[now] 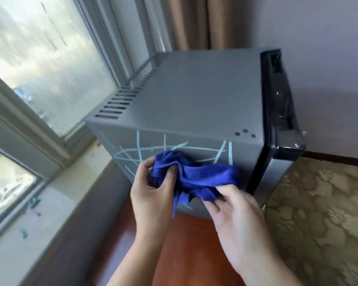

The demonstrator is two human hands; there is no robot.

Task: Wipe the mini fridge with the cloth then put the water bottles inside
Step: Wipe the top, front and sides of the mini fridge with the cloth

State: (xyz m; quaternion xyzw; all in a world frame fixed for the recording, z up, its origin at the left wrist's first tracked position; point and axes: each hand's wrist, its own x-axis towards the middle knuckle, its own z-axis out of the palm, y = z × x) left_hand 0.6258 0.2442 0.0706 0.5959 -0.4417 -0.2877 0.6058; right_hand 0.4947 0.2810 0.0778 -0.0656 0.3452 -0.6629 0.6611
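Only the head view was given, and it looked down on a grey mini fridge (194,100) standing on a red-brown wooden floor (184,254) beside a window sill (56,203), with its black door (277,96) closed on the right and patterned carpet (318,213) beyond. Pale blue chalk-like scribbles (139,153) crossed the fridge's near side panel, just under its top edge.

Both hands held a blue cloth (194,174) in front of that panel. The left hand (151,195) had its grip clenched on a bunched end of the cloth, fingers curled into the folds. The right hand (238,213) pinched the other end between thumb and fingertips, lower and nearer the door edge. The cloth's long axis ran roughly left to right between them, sagging in the middle, and whether it touched the panel could not be told.

The scribbles lay directly behind and above the cloth, spreading toward the panel's left corner. The left hand was the nearer to most of them, so wiping probably called for pressing the bunched end forward and sweeping along the panel. No water bottles were in sight, and the wiping looked barely begun.
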